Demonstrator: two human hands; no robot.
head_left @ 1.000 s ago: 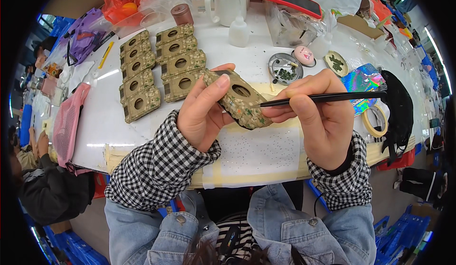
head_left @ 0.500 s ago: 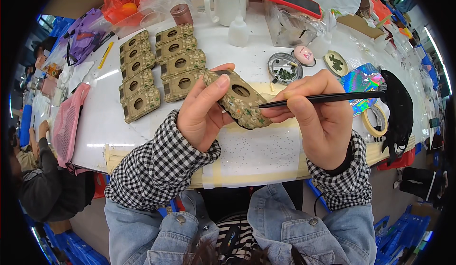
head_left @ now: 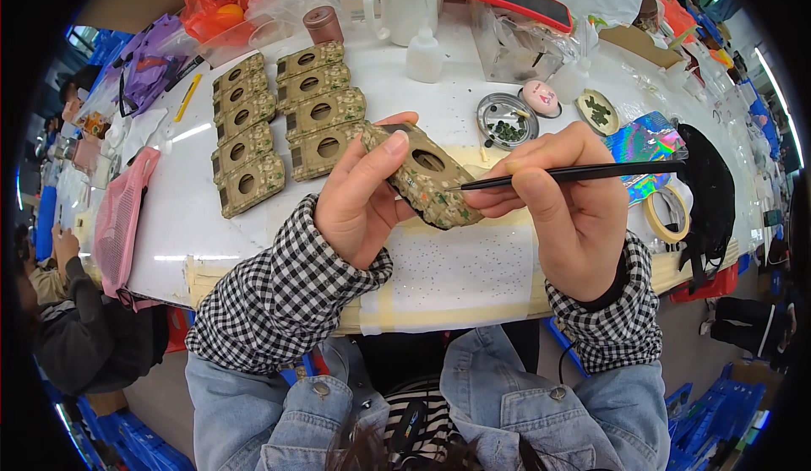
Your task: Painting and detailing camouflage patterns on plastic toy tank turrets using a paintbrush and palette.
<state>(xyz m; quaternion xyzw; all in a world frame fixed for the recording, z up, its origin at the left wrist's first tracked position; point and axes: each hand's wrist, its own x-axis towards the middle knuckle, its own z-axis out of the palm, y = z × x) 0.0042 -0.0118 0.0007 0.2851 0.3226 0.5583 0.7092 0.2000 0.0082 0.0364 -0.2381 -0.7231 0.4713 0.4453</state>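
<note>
My left hand (head_left: 359,196) holds a camouflage-patterned block (head_left: 435,192) with an oval opening in its upper face, thumb on top and fingers underneath. I cannot tell what kind of thing the block is. Black tweezers (head_left: 591,172) are pinched in my right hand (head_left: 579,217), and their tip meets the block's surface just below the opening. Some of my right fingers lie against the block's right end. Two columns of similar blocks (head_left: 247,184) stand on the table to the left. A round clear dish (head_left: 483,133) of small dark green pieces lies beyond my right hand.
A speckled white sheet (head_left: 456,289) is taped down below my hands. Further off stand a white mug (head_left: 405,15), a small white bottle (head_left: 424,57) and a red-cased phone (head_left: 513,2). Tape (head_left: 667,215) lies at right, a pink mesh bag (head_left: 127,217) at left, near another person.
My hands, the block and the tweezers look almost unmoved. At the far left, the other person's hand has shifted slightly.
</note>
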